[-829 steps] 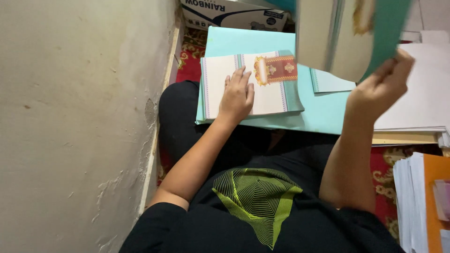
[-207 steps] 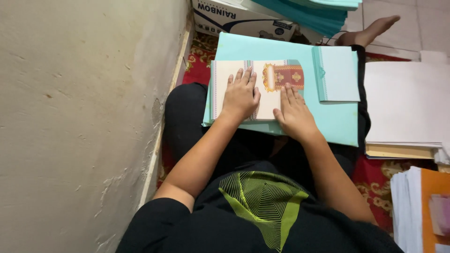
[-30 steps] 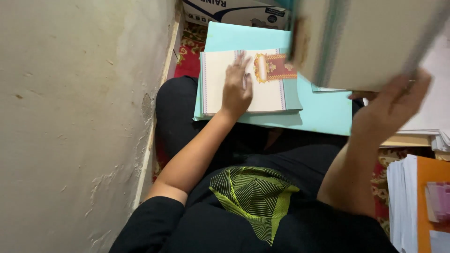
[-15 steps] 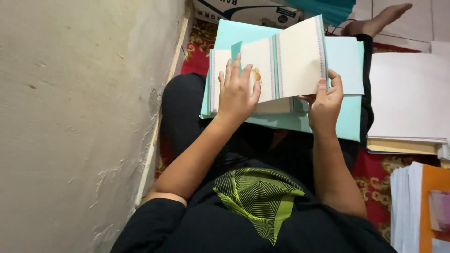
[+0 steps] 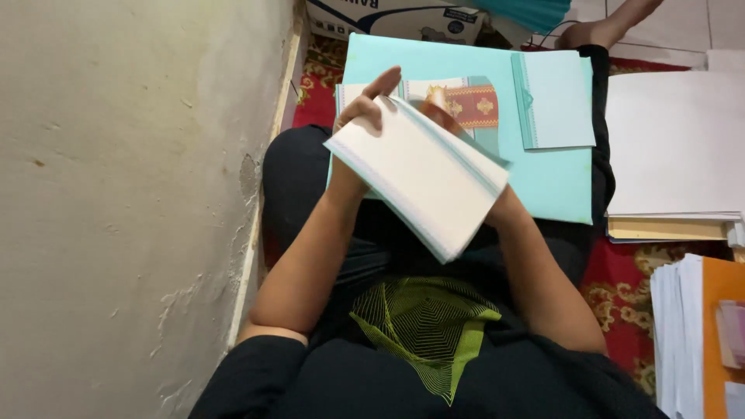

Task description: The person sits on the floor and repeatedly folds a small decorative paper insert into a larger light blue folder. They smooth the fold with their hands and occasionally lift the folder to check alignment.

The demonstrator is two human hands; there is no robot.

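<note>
The right hand (image 5: 497,211) is almost wholly hidden behind the raised stack of cards (image 5: 419,180), so its grip cannot be told. That stack also covers part of the printed card (image 5: 473,105) beneath. The cardboard box (image 5: 396,17) is cut off by the top edge, and the orange folder (image 5: 722,326) by the right edge.

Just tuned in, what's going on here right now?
A person sits against a wall with a light teal board across their lap. Both hands hold a thick white stack of paper sheets above it: the left hand grips its upper edge, and the right hand is mostly hidden beneath it. More paper piles lie alongside.
</note>
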